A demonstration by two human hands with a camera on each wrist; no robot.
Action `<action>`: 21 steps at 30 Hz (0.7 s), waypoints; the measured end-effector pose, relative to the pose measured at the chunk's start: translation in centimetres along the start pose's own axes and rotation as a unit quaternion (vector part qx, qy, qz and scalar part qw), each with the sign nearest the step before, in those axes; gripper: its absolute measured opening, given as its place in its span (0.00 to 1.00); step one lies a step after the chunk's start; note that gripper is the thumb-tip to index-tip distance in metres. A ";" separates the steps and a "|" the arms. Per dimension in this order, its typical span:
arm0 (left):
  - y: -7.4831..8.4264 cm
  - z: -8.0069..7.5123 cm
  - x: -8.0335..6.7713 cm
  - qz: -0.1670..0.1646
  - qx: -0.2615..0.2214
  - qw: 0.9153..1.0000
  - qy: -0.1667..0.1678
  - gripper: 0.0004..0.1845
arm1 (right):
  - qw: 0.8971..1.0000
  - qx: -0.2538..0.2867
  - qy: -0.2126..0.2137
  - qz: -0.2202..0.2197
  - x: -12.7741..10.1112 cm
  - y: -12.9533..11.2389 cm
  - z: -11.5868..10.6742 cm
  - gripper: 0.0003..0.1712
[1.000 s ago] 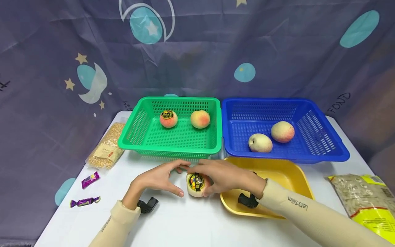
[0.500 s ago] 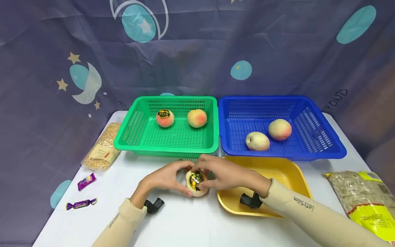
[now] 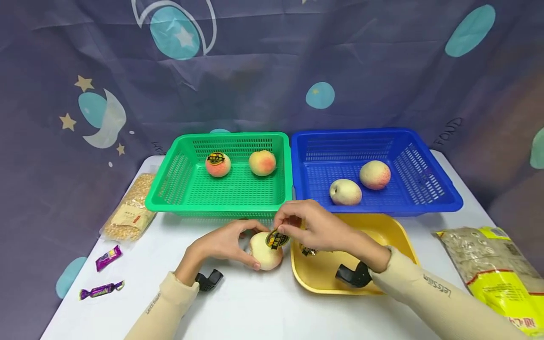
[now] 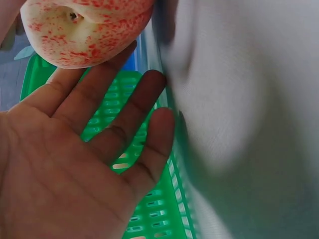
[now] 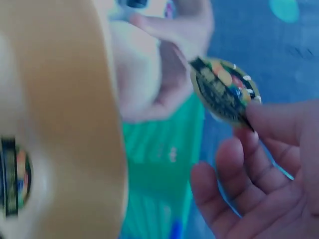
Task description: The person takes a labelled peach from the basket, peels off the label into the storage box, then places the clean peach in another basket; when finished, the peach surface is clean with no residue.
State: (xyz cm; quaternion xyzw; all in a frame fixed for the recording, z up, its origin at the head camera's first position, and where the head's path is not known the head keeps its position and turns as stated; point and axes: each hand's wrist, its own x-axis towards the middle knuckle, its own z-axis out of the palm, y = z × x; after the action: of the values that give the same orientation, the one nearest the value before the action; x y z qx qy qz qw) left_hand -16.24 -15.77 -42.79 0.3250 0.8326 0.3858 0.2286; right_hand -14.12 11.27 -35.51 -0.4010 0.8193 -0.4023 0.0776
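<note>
Peach (image 3: pixel 264 251) on table between hands. Left hand (image 3: pixel 221 243) cups its side, fingers lightly curled. Right hand (image 3: pixel 312 226) pinches sticker (image 3: pixel 277 239), half-peeled, just above peach.

White table (image 3: pixel 263 307); purple curtain (image 3: pixel 263 61) with moons, stars behind.

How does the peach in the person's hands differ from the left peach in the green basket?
The held peach sits on the table, steadied by the left hand; the basket peach lies untouched in the green basket. The held peach's sticker is half peeled, pinched by the right hand; the basket peach's sticker lies flat. The held peach looks paler. Both are round.
</note>
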 end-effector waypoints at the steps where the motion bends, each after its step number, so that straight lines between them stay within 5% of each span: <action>1: 0.0 0.0 0.0 -0.002 0.000 1.000 -0.001 0.37 | 1.000 0.014 0.002 0.012 -0.5 0.0 -0.6 0.05; 11: 0.2 -0.4 -0.2 -0.026 -0.010 1.000 -0.005 0.39 | 0.990 0.067 -0.058 0.106 -6.3 3.5 -2.5 0.05; 21: 0.2 -0.3 0.0 -0.024 -0.001 1.000 -0.007 0.39 | 0.971 0.113 -0.158 0.139 -7.4 5.3 -2.0 0.11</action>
State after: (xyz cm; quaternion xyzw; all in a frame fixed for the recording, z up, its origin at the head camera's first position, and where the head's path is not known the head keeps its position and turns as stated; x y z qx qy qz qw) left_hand -16.35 -15.75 -42.48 0.3074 0.8381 0.3789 0.2439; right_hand -13.21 19.65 -39.48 -0.3305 0.7933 -0.4093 0.3064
